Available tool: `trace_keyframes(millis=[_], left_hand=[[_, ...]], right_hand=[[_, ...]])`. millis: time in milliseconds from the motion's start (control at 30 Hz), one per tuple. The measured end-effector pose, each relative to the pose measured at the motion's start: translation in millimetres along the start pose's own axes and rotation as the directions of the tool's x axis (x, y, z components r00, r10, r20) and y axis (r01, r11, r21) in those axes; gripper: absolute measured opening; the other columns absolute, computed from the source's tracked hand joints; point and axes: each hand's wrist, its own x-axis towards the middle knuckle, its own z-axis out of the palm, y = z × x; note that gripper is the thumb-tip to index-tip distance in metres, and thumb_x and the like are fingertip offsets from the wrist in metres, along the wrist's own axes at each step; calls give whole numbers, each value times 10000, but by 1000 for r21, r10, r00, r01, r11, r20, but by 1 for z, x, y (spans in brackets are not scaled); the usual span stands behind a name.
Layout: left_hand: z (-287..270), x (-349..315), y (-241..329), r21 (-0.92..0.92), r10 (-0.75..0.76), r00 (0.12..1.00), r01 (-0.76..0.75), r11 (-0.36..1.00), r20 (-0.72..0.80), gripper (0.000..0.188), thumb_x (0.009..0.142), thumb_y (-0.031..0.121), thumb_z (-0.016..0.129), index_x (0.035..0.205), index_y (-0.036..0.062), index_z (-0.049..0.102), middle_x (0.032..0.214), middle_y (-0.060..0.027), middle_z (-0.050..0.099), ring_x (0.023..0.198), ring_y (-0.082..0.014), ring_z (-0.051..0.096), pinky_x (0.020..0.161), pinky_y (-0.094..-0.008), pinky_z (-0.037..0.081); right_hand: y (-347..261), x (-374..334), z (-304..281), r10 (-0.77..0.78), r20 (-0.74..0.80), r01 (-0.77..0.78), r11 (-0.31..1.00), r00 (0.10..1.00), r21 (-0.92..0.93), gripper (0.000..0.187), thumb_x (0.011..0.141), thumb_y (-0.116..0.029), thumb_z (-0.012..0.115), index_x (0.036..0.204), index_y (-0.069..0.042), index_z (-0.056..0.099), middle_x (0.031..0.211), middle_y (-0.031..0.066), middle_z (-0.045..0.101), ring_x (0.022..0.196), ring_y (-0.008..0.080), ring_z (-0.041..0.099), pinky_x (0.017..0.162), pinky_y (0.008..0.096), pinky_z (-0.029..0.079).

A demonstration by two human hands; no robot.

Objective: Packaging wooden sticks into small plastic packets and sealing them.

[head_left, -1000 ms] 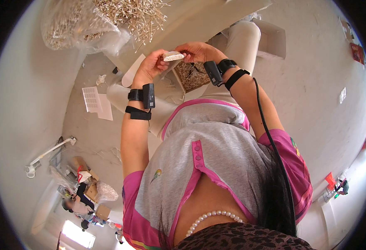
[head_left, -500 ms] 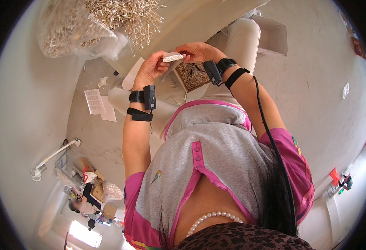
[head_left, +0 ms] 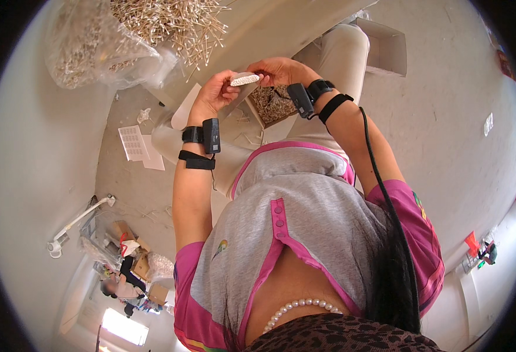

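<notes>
A bundle of cotton swabs [head_left: 245, 80] is held up between my two hands, its packed white tips facing me. Curled fingers of my left hand [head_left: 215, 92] grip its left end. At the other end, my right hand [head_left: 276, 71] closes its fingertips on the bundle. Beyond my hands to the left lies a big pile of loose cotton swabs [head_left: 178, 23], spilling out of a clear plastic bag [head_left: 88, 50]. Below the right hand, between my legs, sits an open box [head_left: 261, 117] with more swabs in it.
An empty open carton [head_left: 387, 50] stands on the floor beyond my right leg. Printed sheets [head_left: 133, 144] lie on the floor at the left, near a crumpled scrap [head_left: 144, 115]. A white lamp arm [head_left: 82, 223] and another person [head_left: 123, 287] among boxes are farther off.
Both hands keep their grip on the swab bundle and have barely moved; its end has turned slightly. The pile and bag have shifted a little in the picture with the head's motion.
</notes>
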Motion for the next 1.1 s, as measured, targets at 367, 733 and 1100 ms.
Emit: trace_keyframes(millis=[367, 733, 1100], left_hand=[[-1, 6, 3, 0, -9, 999, 9, 1000, 40, 139, 936, 138, 604, 918, 11, 658, 747, -14, 606, 541, -55, 471, 419, -179, 304], [1, 7, 1, -13, 3, 1000, -3, 1000, 11, 115, 931, 129, 614, 856, 42, 625, 752, -30, 619, 535, -65, 472, 415, -187, 303], [0, 6, -1, -7, 14, 1000, -14, 1000, 9, 118, 936, 141, 618, 877, 40, 632, 750, -27, 617, 536, -64, 475, 412, -188, 308]], right_hand=[[-6, -8, 6, -19, -61, 18, 1000, 998, -13, 189, 1051, -130, 546, 957, 20, 614, 719, -13, 541, 563, 37, 466, 413, 133, 368], [-7, -9, 7, -19, -84, 17, 999, 996, -28, 191, 1044, -136, 566, 957, 26, 619, 712, -19, 544, 540, 30, 456, 415, 132, 370], [-6, -6, 4, -20, -73, 17, 999, 997, -45, 193, 1044, -144, 575, 996, 31, 640, 721, -25, 556, 547, 23, 467, 424, 130, 377]])
